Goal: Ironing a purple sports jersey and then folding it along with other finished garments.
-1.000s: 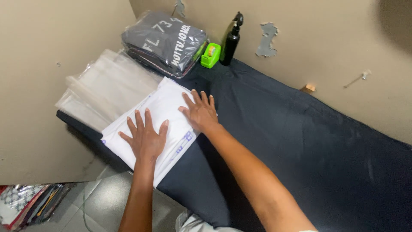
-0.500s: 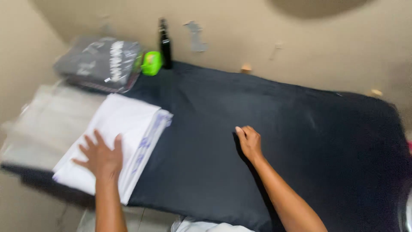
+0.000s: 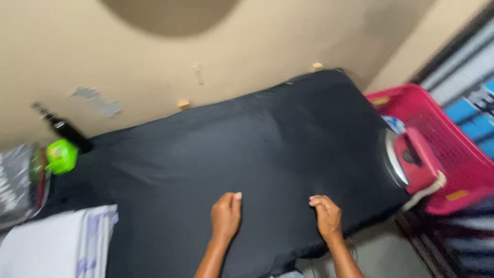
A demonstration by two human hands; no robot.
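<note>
Both hands, left hand point(image 3: 225, 216) and right hand point(image 3: 326, 216), rest with loosely curled, empty fingers on the black cloth-covered worktop point(image 3: 247, 149). The pink plastic basket point(image 3: 453, 154) holds a blurred pink iron point(image 3: 414, 162).

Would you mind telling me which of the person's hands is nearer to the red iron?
The right hand is nearer: the red iron stands off to its right at the table's end. The left hand rests farther left on the black cloth.
</note>
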